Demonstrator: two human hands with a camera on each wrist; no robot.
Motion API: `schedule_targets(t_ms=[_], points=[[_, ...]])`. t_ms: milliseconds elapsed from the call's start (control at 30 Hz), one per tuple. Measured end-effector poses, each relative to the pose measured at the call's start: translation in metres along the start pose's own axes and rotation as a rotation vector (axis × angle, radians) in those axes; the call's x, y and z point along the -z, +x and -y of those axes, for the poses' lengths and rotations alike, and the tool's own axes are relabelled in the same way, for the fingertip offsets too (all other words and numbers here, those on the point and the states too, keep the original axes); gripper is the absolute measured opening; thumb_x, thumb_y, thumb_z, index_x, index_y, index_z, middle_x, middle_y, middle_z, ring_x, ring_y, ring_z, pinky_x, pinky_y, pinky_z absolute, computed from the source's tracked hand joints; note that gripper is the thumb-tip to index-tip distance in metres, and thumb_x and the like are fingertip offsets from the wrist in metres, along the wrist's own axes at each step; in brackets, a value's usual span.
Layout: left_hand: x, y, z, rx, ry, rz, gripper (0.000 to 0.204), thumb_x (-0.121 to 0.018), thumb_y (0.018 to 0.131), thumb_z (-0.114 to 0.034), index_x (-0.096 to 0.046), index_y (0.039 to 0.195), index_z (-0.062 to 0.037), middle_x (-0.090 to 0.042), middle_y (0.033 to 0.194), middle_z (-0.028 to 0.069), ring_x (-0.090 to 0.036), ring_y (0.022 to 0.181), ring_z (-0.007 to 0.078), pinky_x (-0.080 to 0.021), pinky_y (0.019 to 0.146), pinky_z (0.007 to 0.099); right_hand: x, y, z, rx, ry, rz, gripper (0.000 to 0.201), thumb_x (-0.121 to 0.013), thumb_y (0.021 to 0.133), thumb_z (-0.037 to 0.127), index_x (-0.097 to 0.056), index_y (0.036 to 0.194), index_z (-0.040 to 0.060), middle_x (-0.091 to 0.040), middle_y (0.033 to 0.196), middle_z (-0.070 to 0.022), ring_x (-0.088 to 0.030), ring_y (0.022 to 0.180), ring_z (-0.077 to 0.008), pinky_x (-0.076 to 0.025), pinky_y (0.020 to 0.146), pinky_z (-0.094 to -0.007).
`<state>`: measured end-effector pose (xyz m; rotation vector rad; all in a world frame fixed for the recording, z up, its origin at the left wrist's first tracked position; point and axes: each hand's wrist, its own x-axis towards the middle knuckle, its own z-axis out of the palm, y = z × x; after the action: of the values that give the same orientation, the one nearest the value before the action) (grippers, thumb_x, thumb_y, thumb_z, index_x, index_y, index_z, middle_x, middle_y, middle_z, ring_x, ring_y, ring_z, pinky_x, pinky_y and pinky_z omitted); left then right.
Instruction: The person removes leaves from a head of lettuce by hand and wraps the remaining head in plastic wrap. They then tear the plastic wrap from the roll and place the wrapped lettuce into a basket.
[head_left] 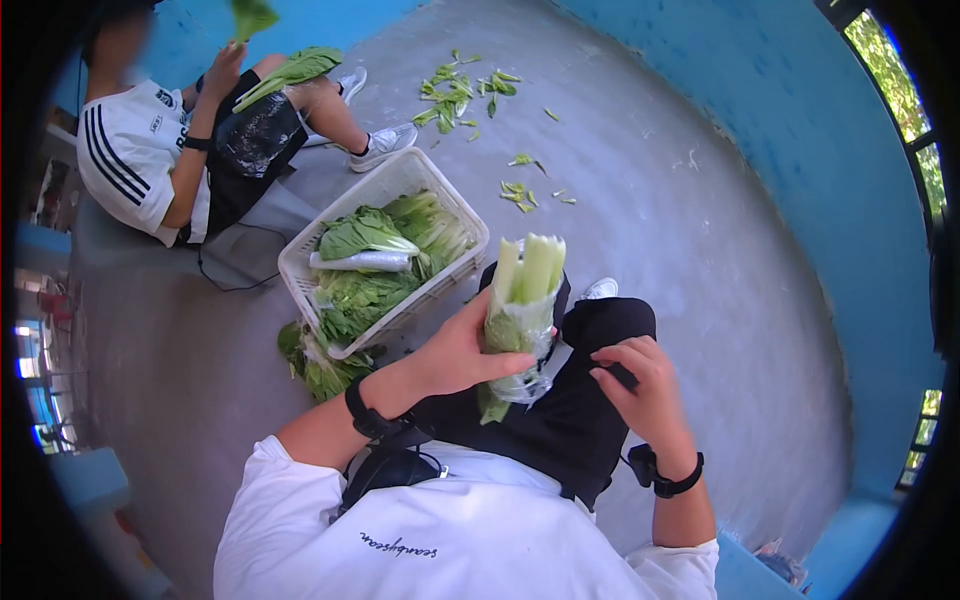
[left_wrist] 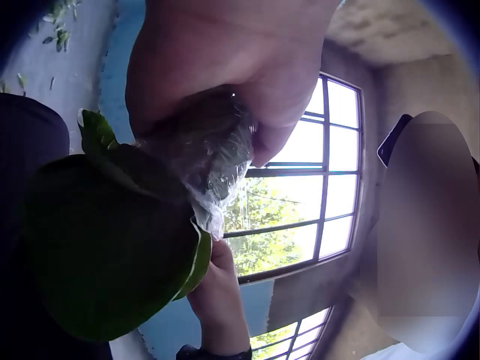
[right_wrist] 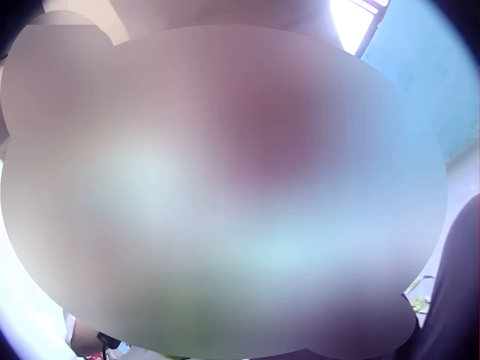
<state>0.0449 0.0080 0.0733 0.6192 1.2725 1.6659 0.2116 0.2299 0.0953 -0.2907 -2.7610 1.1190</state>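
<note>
My left hand [head_left: 455, 352] grips a bunch of leafy greens [head_left: 530, 275], its fingers and thumb curled round the middle. Pale cut stalks point up and away from me. Clear plastic film [head_left: 535, 385] wraps the bunch, bunched and shiny near its lower end, where a leaf tip sticks out. From below, the left wrist view shows a big dark leaf [left_wrist: 112, 247] hanging out beside the film [left_wrist: 217, 180]. My right hand [head_left: 645, 390] hovers to the right of the bunch over my leg, fingers loosely bent with nothing visible in them. A blurred patch covers most of the right wrist view.
A white plastic crate [head_left: 465, 245] of leafy greens stands ahead to the left, with a clear-wrapped roll [head_left: 362, 261] on top. More greens [head_left: 325, 365] lie beside it. Another person [head_left: 150, 150] sits at far left, holding leaves. Leaf scraps [head_left: 450, 95] litter the floor.
</note>
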Motion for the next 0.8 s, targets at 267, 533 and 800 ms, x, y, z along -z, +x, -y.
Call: schedule_targets(t_ms=[267,533,800], points=[[0.031,-0.024,-0.020,-0.189,0.742,-0.256,0.062,-0.080,0.078,-0.009,-0.050,0.133,-0.0063,-0.066,0.119,0.0148,-0.066,0.111,0.0324,-0.052,0.093,0.0414,0.003,-0.017,-0.058,-0.228,-0.145,0.149,0.038,-0.081,0.082,0.014,-0.071,0.118,0.0070,-0.059,0.138,-0.0168,-0.048,0.134,-0.0392,-0.045,0.109,-0.0456],[0.064,-0.041,-0.010,-0.525,1.085,-0.335,0.066,-0.087,0.068,-0.009,-0.053,0.125,-0.0067,-0.066,0.107,0.0144,-0.066,0.097,0.0401,-0.053,0.088,0.0457,-0.020,-0.022,-0.102,-0.325,-0.259,0.245,0.067,-0.084,0.079,0.018,-0.060,0.140,0.0128,-0.036,0.161,-0.0240,-0.032,0.148,-0.0477,-0.038,0.118,-0.0502],[0.072,-0.046,-0.011,-0.669,1.401,-0.239,0.058,-0.085,0.070,-0.010,-0.056,0.120,-0.0094,-0.067,0.101,0.0107,-0.068,0.090,0.0352,-0.052,0.077,0.0454,-0.012,-0.004,-0.106,-0.285,-0.292,0.321,0.064,-0.083,0.080,0.022,-0.060,0.140,0.0144,-0.038,0.160,-0.0246,-0.033,0.146,-0.0483,-0.037,0.118,-0.0522]])
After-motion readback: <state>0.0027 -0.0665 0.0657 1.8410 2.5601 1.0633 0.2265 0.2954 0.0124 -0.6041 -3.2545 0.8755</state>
